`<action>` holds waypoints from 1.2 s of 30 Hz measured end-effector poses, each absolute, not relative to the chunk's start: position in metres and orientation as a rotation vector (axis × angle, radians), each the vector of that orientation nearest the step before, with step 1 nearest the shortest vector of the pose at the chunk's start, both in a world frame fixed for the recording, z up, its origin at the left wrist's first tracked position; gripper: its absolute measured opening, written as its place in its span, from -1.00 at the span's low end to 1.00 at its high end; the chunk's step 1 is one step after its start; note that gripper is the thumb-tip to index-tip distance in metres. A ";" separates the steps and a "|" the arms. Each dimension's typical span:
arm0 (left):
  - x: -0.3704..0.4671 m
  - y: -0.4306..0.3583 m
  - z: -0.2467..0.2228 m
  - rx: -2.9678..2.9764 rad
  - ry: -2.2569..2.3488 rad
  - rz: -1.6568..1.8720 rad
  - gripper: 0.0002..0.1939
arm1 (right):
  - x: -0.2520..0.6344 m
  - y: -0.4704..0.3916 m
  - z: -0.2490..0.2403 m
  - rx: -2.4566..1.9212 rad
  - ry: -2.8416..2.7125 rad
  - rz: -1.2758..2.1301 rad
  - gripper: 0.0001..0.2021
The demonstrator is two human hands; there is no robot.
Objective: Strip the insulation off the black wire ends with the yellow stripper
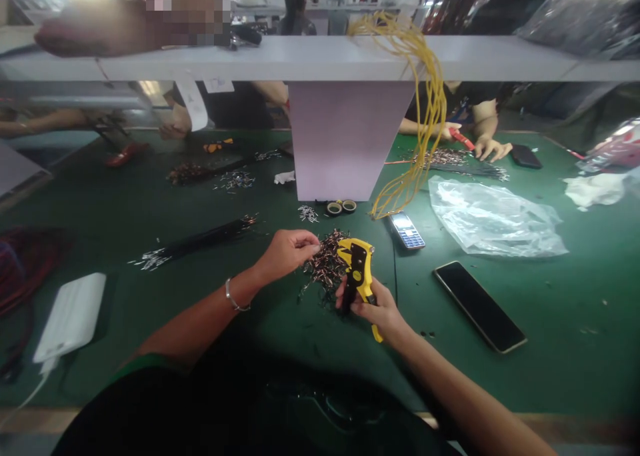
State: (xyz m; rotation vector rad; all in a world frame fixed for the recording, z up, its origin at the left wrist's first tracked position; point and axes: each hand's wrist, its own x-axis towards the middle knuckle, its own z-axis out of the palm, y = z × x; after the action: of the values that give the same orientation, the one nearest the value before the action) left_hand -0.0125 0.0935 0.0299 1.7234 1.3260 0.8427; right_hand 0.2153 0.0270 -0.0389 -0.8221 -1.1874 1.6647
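Observation:
My right hand [377, 306] is wrapped round the handles of a yellow and black wire stripper [357, 269], its jaws pointing up and left over a heap of small wire offcuts [325, 263]. Just left of the jaws, my left hand [290, 253] is closed, thumb and fingertips pinched together at the heap's edge. Whatever is between those fingertips is too small to make out. A bundle of black wires [205, 238] with stripped ends lies left of my left hand. Beyond the heap is a small pile of metal terminals [309, 213].
A white power bank [73, 316] with a cable lies left. On the right are a black smartphone [480, 306], a keypad phone [406, 231] and a clear plastic bag [493, 216]. Yellow wires [425, 109] hang from the shelf [320, 56]. Tape rolls [341, 207] sit by the pillar. People work opposite.

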 end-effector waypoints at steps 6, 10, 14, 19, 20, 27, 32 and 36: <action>-0.007 0.090 0.021 1.924 1.227 0.783 -0.75 | 0.215 0.027 -0.047 -0.804 -1.191 1.662 -0.59; -0.005 0.089 0.022 1.936 1.176 0.760 -0.76 | 0.215 0.028 -0.039 -0.818 -1.245 1.640 -0.61; -0.004 0.088 0.022 1.948 1.138 0.796 -0.78 | 0.216 0.028 -0.030 -0.817 -1.323 1.642 -0.63; -0.004 0.088 0.021 1.923 1.146 0.800 -0.79 | 0.218 0.026 -0.027 -0.824 -1.360 1.604 -0.65; -0.004 0.088 0.021 1.910 1.148 0.807 -0.79 | 0.218 0.026 -0.026 -0.833 -1.379 1.583 -0.65; -0.005 0.087 0.029 1.840 1.184 0.808 -0.78 | 0.218 0.024 -0.019 -0.897 -1.547 1.459 -0.70; -0.006 0.086 0.036 1.872 1.190 0.818 -0.80 | 0.219 0.025 -0.019 -0.906 -1.600 1.438 -0.69; -0.008 0.086 0.039 1.841 1.222 0.794 -0.80 | 0.219 0.026 -0.021 -0.878 -1.592 1.476 -0.65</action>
State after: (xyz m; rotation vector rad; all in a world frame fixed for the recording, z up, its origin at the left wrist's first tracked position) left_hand -0.0078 0.0859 0.0393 1.8411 1.2216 0.7936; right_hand 0.2187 0.0262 -0.0206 -0.8778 -1.5919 1.4762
